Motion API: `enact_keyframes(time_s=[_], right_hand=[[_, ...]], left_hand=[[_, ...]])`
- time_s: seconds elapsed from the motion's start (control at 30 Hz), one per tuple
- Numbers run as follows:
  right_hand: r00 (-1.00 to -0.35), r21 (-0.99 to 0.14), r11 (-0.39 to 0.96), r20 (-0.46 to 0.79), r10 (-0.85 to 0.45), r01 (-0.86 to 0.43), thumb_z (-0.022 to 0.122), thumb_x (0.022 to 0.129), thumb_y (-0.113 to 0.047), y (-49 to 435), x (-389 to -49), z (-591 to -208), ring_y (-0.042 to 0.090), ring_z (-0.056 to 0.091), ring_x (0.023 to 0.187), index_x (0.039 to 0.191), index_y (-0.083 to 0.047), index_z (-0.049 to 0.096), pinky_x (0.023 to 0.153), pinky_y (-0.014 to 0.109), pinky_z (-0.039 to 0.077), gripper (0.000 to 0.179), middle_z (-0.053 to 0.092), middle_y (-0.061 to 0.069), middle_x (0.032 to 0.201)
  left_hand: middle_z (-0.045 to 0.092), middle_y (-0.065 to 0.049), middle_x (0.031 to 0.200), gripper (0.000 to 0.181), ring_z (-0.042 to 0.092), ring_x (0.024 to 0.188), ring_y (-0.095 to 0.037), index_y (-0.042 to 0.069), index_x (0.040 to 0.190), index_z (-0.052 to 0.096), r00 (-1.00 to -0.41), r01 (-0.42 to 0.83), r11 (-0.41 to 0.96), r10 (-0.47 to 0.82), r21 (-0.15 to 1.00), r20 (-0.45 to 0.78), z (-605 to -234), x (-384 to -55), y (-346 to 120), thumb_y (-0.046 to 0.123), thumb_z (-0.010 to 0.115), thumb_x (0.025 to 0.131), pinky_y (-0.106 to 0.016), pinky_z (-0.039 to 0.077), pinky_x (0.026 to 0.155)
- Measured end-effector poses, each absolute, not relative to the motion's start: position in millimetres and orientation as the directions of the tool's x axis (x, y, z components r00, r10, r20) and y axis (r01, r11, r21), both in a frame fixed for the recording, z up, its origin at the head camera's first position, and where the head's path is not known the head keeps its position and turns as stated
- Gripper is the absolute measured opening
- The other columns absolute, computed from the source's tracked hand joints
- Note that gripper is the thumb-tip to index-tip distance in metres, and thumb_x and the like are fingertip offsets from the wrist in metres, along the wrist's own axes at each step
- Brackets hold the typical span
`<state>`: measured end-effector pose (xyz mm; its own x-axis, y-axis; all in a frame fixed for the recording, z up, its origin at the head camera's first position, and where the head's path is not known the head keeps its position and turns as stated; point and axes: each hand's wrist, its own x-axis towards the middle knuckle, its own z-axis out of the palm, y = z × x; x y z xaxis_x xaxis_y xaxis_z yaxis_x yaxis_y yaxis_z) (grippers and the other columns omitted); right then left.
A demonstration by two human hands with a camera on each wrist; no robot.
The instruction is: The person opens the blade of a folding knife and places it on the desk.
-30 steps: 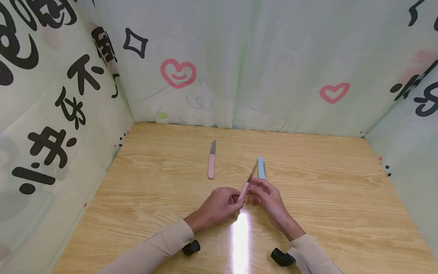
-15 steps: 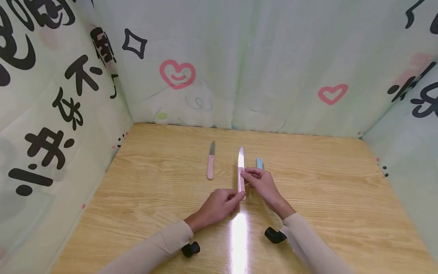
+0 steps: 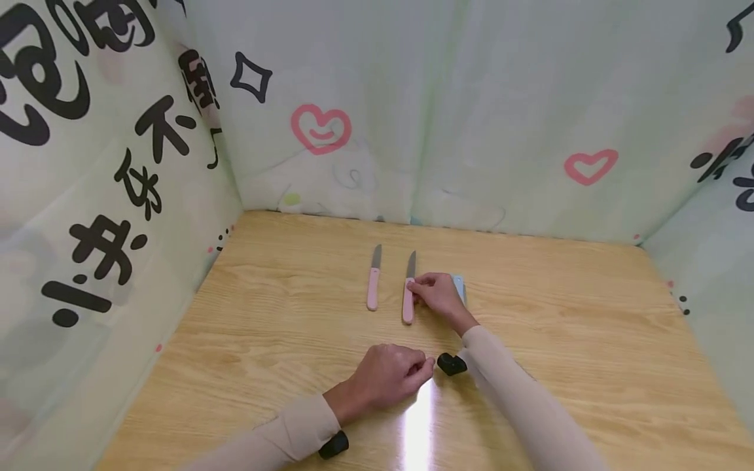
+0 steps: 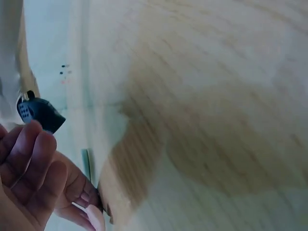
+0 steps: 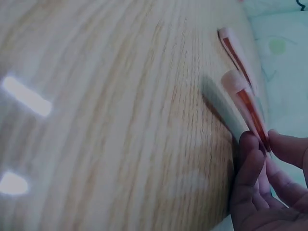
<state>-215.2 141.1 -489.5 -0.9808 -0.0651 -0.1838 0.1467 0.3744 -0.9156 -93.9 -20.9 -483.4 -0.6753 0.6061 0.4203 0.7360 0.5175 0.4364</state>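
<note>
My right hand (image 3: 438, 294) pinches the pink handle of an open folding knife (image 3: 408, 306) between thumb and fingers, its blade pointing to the back wall. In the right wrist view the handle (image 5: 249, 103) shows a red-brown strip, and the fingers (image 5: 252, 168) grip its far end. To the left lies a second pink folding knife (image 3: 374, 288), blade out and roughly parallel. A light-blue knife handle (image 3: 459, 286) is partly hidden behind the right hand. My left hand (image 3: 389, 376) is nearer me, fingers loosely curled and holding nothing.
The wooden table (image 3: 283, 294) is bounded by white printed cloth at the back (image 3: 377, 163) and sides. A bright light reflection lies on the wood below the left hand. Black wrist cameras (image 3: 451, 364) stick out from both cuffs.
The right hand has carried the pink knife away from me, to beside the other pink knife. The left hand has let go of its handle and drawn back slightly. The view has shifted a little.
</note>
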Motion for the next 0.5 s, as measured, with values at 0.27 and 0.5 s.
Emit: enact_keyframes(time_s=[0.27,0.5], right_hand=[[-0.987,-0.852,0.507,-0.16,-0.016,0.13,0.068,0.1,-0.016,135.6,-226.9,-493.5,0.017,0.067,0.071,0.103,0.005,0.072,0.063,0.024,0.049,0.021,0.07,0.011,0.083],[-0.99,-0.798,0.59,-0.143,0.01,0.121,0.068,0.1,-0.019,130.4,-232.0,-495.0,0.015,0.065,0.067,0.095,0.002,0.072,0.058,0.024,0.048,0.021,0.068,0.008,0.077]], left_hand=[[0.036,0.017,0.054,0.042,0.032,0.049,0.006,0.024,0.061,0.045,-0.673,0.729,0.493,0.642,0.475,0.367,-488.1,-91.1,-18.2,0.017,0.061,0.099,-0.014,0.025,0.046],[0.037,0.017,0.054,0.041,0.032,0.05,0.007,0.023,0.062,0.047,-0.687,0.704,0.48,0.648,0.524,0.328,-487.6,-91.7,-19.7,0.016,0.06,0.1,-0.013,0.026,0.048]])
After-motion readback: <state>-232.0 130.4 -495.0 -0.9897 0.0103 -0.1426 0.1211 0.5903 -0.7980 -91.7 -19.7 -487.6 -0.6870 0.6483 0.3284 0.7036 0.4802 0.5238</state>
